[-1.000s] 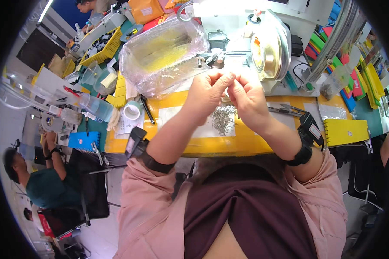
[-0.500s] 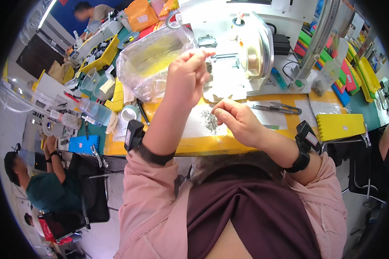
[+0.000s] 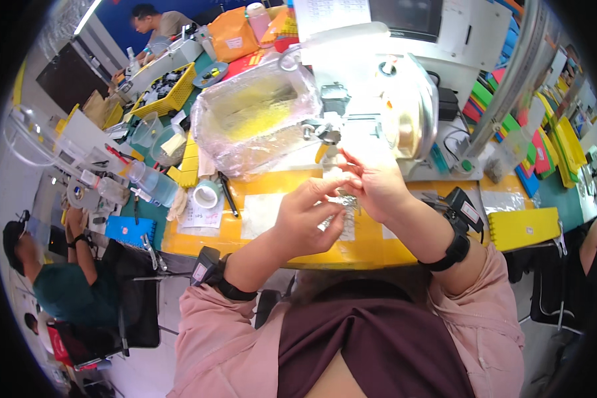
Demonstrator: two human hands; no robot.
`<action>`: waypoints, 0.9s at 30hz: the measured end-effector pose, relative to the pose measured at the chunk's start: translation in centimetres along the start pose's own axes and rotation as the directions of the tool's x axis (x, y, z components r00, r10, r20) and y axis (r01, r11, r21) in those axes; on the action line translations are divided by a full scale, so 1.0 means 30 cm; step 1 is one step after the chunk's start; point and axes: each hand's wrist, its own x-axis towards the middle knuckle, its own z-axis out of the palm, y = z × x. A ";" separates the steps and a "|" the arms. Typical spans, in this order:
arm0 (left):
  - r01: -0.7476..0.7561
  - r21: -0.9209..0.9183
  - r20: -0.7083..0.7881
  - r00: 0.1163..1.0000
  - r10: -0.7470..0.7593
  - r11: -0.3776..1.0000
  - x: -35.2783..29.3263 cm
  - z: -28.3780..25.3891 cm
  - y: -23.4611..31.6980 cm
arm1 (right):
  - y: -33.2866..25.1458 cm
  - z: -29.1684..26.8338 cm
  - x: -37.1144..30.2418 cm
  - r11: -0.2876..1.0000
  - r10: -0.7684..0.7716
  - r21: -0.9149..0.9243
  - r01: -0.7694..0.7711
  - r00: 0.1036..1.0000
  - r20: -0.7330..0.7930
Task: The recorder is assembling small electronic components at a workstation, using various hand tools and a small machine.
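My left hand (image 3: 310, 217) and my right hand (image 3: 380, 188) meet over the near edge of the workbench, in front of a white machine. Their fingertips touch or nearly touch, pinched around something too small to make out. The left fingers are curled, the thumb bent inward. The right thumb and forefinger press together, with a reddish bit just above them. Below the fingers lies a pile of small silvery pieces (image 3: 347, 232), largely covered by my hands. Behind them stands the brightly lit machine (image 3: 368, 106) with a round metal drum (image 3: 399, 123) on its right side.
A plastic-wrapped bin (image 3: 212, 116) stands left of the machine. A roll of tape (image 3: 206, 195) and a black pen (image 3: 228, 196) lie near it. To the right are a metal post (image 3: 504, 79) and a yellow folder (image 3: 524, 229). Another person (image 3: 66, 285) sits at left.
My left hand has come down from the machine toward me. My right hand has lifted from the pile of small pieces and turned, and the two hands now meet.
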 end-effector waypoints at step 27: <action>0.638 -0.276 0.127 0.766 -0.630 0.719 0.289 -0.111 -0.298 | -0.011 -0.037 0.174 0.947 -0.072 -0.318 0.051 0.996 -0.054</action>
